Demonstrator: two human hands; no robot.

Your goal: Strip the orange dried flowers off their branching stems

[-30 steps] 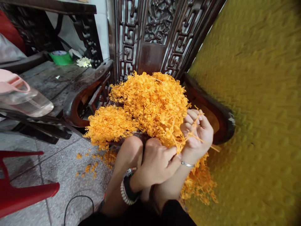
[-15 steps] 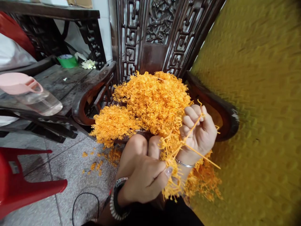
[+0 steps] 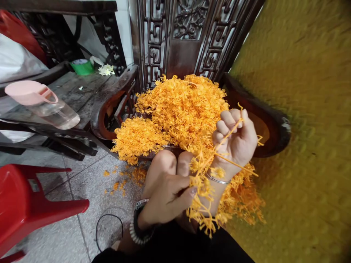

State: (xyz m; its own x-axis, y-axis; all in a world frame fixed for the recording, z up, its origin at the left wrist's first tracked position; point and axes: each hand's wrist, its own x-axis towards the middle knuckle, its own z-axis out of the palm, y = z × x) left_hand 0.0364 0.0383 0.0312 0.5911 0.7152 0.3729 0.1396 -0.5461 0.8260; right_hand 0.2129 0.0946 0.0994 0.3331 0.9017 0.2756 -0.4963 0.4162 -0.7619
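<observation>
My right hand (image 3: 236,137) is raised palm toward me, its fingers curled closed on the thin end of an orange branching artificial flower sprig (image 3: 206,163). One bare stem of the sprig sticks out to the right below that hand. Lower left, my left hand (image 3: 171,197) is closed, thumb against forefinger, at the sprig's frilly tips. Its fingertips are partly hidden. More frilly tips hang below the hands, over my right forearm. A large heap of similar orange sprigs (image 3: 189,109) lies on the dark carved chair (image 3: 182,58), with a smaller pile (image 3: 139,137) at its left.
Left of the chair, a dark wooden seat holds a pink-lidded water bottle (image 3: 59,113) and green tape (image 3: 82,67). A red stool (image 3: 16,197) stands on the speckled floor, near orange scraps (image 3: 116,185) and a black cable (image 3: 109,215). A yellow textured surface (image 3: 307,109) rises at right.
The view has shifted slightly, so the surroundings sit a little further right and higher. The sprig's frilly tips by my left hand have spread and hang lower. Both hands keep nearly the same pose.
</observation>
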